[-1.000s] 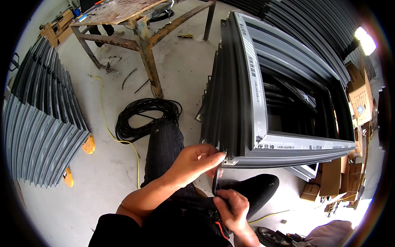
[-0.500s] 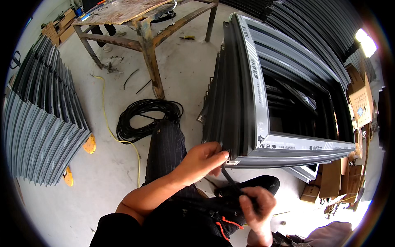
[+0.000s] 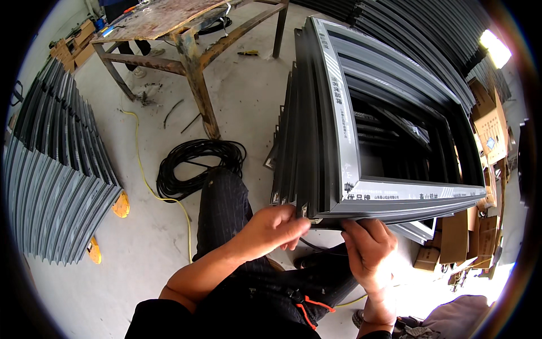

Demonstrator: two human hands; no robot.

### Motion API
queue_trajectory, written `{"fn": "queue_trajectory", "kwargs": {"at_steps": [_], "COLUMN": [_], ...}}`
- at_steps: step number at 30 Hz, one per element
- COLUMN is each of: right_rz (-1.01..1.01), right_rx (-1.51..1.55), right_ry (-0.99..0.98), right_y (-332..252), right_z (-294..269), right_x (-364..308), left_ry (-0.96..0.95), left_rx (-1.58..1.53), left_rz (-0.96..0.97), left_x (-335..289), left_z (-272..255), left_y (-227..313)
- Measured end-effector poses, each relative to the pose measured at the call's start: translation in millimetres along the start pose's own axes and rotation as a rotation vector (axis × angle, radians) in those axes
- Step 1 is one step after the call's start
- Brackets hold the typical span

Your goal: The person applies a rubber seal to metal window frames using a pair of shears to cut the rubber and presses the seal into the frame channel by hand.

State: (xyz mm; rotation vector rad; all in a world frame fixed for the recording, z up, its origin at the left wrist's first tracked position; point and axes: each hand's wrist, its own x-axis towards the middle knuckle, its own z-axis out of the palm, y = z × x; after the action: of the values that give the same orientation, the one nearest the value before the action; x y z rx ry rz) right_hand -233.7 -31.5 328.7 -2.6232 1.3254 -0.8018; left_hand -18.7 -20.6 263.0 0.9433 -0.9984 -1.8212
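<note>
Over at the left of the frame I see a tall stack of grey bars, with a yellow cord on the floor beside it. A worn table stands toward the upper left, and a coil of black cable lies below it. Near the lower middle, the left hand has its fingers curled and thumb at the near corner of the top grey frame, which fills the right of centre; I can't tell what it grips. A black strip runs along that frame's lower edge to the right hand, closed and pinching it. Cardboard boxes sit at the far right.
</note>
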Motion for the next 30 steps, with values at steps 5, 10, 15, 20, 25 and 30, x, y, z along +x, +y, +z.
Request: {"fn": "queue_trajectory", "kwargs": {"at_steps": [5, 10, 15, 20, 25, 30], "right_rz": [-0.003, -0.027, -0.07, -0.074, -0.028, 0.403], "right_rx": [0.028, -0.037, -0.091, -0.108, -0.217, -0.234], "right_ry": [-0.044, -0.034, -0.02, 0.014, 0.069, 0.183], "right_y": [6.6, 5.0, 3.1, 5.5, 24.4, 74.3], "right_z": [-0.9, 0.6, 2.4, 4.6, 3.7, -21.8], "right_x": [3.8, 3.5, 2.7, -1.4, -22.3, -76.9], "left_ry": [0.053, 0.077, 0.052, 0.111, 0.133, 0.144], "left_rx": [0.06, 0.023, -0.077, -0.198, -0.181, -0.211], "left_rz": [0.044, 0.051, 0.005, 0.102, 0.094, 0.059], "left_x": [6.7, 5.8, 3.8, 13.1, 14.7, 11.4], "left_z": [3.3, 6.0, 26.0, 38.3, 36.6, 36.3], "left_y": [-13.7, -18.6, -16.2, -30.5, -33.9, -31.9]}}
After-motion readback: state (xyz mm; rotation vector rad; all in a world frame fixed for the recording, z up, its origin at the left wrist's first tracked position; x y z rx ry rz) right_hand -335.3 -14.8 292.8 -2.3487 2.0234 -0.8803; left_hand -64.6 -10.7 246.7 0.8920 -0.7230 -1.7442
